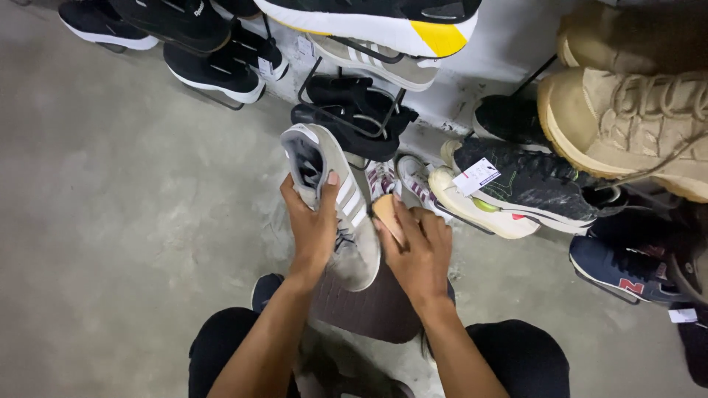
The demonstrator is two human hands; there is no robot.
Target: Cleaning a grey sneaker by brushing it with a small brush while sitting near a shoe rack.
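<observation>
**Holding a grey sneaker while a tan block presses its side**

Crouching over a concrete floor (110, 221), the person has dark-trousered knees (221, 346) at the near edge of the view, with a brown ribbed cloth (369, 309) lying between them. Just above it, the left hand (313, 228) is closed around the grey sneaker (339, 199), thumb hooked into the collar and fingers wrapped behind the heel, so that the shoe stands tilted with its toe down toward the cloth. The right hand (420, 254) is clamped on a small tan block (387, 217), which touches the sneaker's striped side.

As a judgement: the shoe hangs from a heel grip alone, so a hard push from the block could twist it loose and drop it onto the floor. The block is small under the fingers and could slip out as well.

Just beyond the hands, a white sneaker with dark red stripes (409, 180) lies on the floor, crowding the space by the right hand. Farther off, a wire rack (354, 118) along the wall carries black shoes (214, 66), and a black knit sneaker with a paper tag (531, 184) sits to the right. A tan boot (634, 118) looms at the far right, its lace trailing down.
</observation>
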